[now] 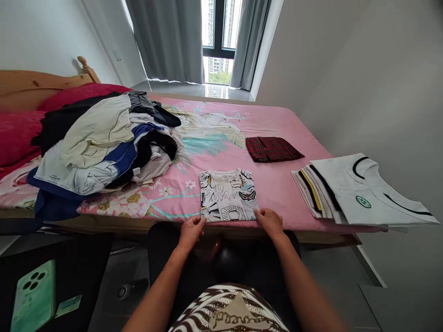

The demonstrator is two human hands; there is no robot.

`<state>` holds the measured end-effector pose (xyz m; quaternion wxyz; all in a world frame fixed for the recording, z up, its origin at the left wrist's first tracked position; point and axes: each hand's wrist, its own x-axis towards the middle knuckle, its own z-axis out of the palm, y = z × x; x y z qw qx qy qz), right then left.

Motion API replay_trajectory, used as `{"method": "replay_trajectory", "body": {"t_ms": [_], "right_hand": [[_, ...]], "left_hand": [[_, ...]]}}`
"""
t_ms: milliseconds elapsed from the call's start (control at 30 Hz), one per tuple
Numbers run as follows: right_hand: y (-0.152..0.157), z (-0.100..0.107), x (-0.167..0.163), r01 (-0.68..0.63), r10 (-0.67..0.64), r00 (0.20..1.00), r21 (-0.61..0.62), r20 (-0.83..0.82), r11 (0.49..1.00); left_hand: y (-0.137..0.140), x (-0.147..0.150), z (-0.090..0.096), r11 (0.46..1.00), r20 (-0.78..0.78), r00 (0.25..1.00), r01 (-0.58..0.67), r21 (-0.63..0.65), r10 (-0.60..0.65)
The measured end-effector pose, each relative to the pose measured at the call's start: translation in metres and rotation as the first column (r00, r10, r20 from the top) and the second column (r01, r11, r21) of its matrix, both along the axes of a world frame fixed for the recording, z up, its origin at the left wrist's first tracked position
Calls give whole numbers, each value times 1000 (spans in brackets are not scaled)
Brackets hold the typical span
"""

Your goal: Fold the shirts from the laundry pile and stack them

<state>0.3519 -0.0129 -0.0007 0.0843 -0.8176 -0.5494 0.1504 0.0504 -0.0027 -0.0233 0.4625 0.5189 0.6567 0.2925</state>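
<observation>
grey curtains [166, 41] hang either side of a tall window [218, 51], and in front of them a bed spread with a pink floral sheet [287, 124] fills the middle of the room. near its front edge, straight before the person, lies a white comic-print t-shirt [226, 196], folded into a flat rectangle with the neckline on the far side. the left hand [191, 232] has thumb and forefinger nipped together at the near left corner; the right hand [270, 222] does likewise at the near right corner — a light grip on both sides.

to judge by that hold, the step in hand is squaring the lower edge of a nearly finished fold. a next move would call for both corners held level and gently taut — so the layers don't slip apart.

a red tartan garment [273, 150] lies beyond to the right; a stack of folded clothes [313, 196] sits farther right, and a loose heap of clothes [98, 131] at left.
</observation>
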Motion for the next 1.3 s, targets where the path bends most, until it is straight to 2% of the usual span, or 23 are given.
{"method": "replay_trajectory", "body": {"t_ms": [200, 267, 367, 467, 533, 600, 667, 767, 833, 900, 967, 1000, 1067, 1133, 1200, 1300], "right_hand": [[-2, 12, -1, 0, 2, 1000, -95, 13, 996], [-1, 12, -2, 17, -14, 999, -88, 38, 996], [5, 10, -7, 18, -23, 998, 79, 66, 997], [18, 8, -21, -140, 132, 990, 295, 49, 945], [31, 7, -33, -254, 245, 967, 346, 70, 903], [44, 4, -43, -330, 313, 944, 316, 104, 890], [56, -2, -48, -342, 326, 939, 223, 109, 913], [64, -16, -47, -257, 250, 964, 71, 91, 964], [64, -25, -45, -218, 215, 973, 25, 90, 976], [64, -28, -43, -214, 211, 973, 15, 87, 977], [65, -25, -45, -193, 192, 979, 12, 71, 981], [67, -22, -46, -184, 182, 981, 21, 66, 983], [75, -15, -51, -176, 172, 983, 61, 70, 982], [84, -11, -57, -194, 183, 978, 114, 97, 974], [92, -11, -62, -218, 202, 971, 128, 125, 968], [98, -19, -65, -238, 230, 967, 63, 109, 969]], "left_hand": [[1, -2, -2, 1000, -33, 999, 26, -3, -26], [3, -2, -3, 1000, -25, 999, 22, -14, -22], [4, -2, -4, 1000, -24, 999, 27, -9, -27], [5, -1, -6, 1000, -19, 1000, 19, -5, -19], [5, 0, -7, 1000, -19, 1000, 1, -9, -1], [5, 1, -8, 1000, -21, 1000, -9, -10, 8], [4, 1, -8, 1000, -17, 1000, -11, -8, 11], [1, 2, -7, 1000, 5, 1000, -8, -27, 8], [-4, 1, -5, 999, -1, 999, -32, -7, 32], [-8, -1, -3, 989, -55, 993, -98, 106, 105], [-7, -3, 2, 941, -148, 970, -143, 305, 195], [-5, -3, 5, 903, -195, 957, -117, 413, 213], [6, 1, 12, 817, -308, 938, 49, 575, 160], [22, 9, 19, 739, -459, 887, 278, 614, 48], [38, 18, 22, 721, -618, 785, 459, 520, -54], [52, 28, 14, 790, -740, 649, 541, 288, -175]]}}
